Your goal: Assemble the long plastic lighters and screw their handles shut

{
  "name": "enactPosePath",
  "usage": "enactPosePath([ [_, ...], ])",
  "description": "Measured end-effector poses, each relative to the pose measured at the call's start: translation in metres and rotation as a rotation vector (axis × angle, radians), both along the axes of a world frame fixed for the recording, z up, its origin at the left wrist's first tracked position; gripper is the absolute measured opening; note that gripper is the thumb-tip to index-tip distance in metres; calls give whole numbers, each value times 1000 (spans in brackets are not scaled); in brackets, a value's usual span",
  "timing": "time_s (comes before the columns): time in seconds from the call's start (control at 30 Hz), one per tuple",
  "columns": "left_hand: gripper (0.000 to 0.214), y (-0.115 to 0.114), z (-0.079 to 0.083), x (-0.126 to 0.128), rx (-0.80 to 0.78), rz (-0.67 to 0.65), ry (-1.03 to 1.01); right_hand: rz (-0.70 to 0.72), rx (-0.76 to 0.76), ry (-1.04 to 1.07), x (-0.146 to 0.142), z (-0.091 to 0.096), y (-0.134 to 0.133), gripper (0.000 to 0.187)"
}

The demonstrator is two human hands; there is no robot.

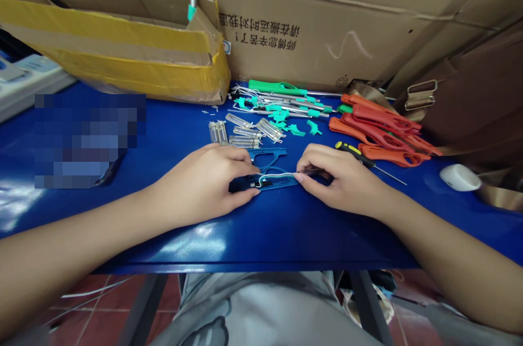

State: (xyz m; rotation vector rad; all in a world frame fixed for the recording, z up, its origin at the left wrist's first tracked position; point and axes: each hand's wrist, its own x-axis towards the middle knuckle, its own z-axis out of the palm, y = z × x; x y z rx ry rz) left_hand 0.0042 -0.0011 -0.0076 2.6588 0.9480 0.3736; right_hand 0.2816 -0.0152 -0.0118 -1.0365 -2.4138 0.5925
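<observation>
A blue plastic lighter casing half (280, 182) lies between my hands on the table, with a white wire (278, 174) and a small black part (254, 184) in it. My left hand (216, 180) pinches the casing's left end near the black part. The thumb and forefinger of my right hand (339, 177) close on the wire at the casing's right end; a dark piece under these fingers is partly hidden. Just beyond lies another blue casing half (272, 157). A yellow-and-black screwdriver (347, 148) lies partly behind my right hand.
Clear fuel tanks (245, 132), teal triggers (296, 129) and metal lighter tubes (286, 103) lie behind my hands. Orange and red casings (384, 125) are piled right, near a white object (460, 177). A taped cardboard box (143, 57) stands back left; a large carton (327, 24) backs the table.
</observation>
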Motion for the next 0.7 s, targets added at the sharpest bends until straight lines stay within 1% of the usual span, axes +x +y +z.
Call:
enactPosePath([
  [0.23,19,0,1,1,-4,4,5,83,-67,46,0,2,-2,9],
  [0.33,19,-1,2,1,-8,6,13,93,-76,67,-1,2,-2,11],
  [0.43,20,-1,2,1,24,9,30,88,-85,99,-3,2,-4,14],
  [0.5,25,-1,2,1,65,10,37,82,-107,113,-5,3,-6,16],
  [0.57,37,-2,3,3,99,2,12,70,-144,126,-7,5,-9,18],
  [0.63,48,-4,3,4,130,-11,-68,48,-201,138,-9,7,-12,21],
  [0.7,49,-7,4,6,166,-31,-175,16,-278,149,-11,11,-15,24],
])
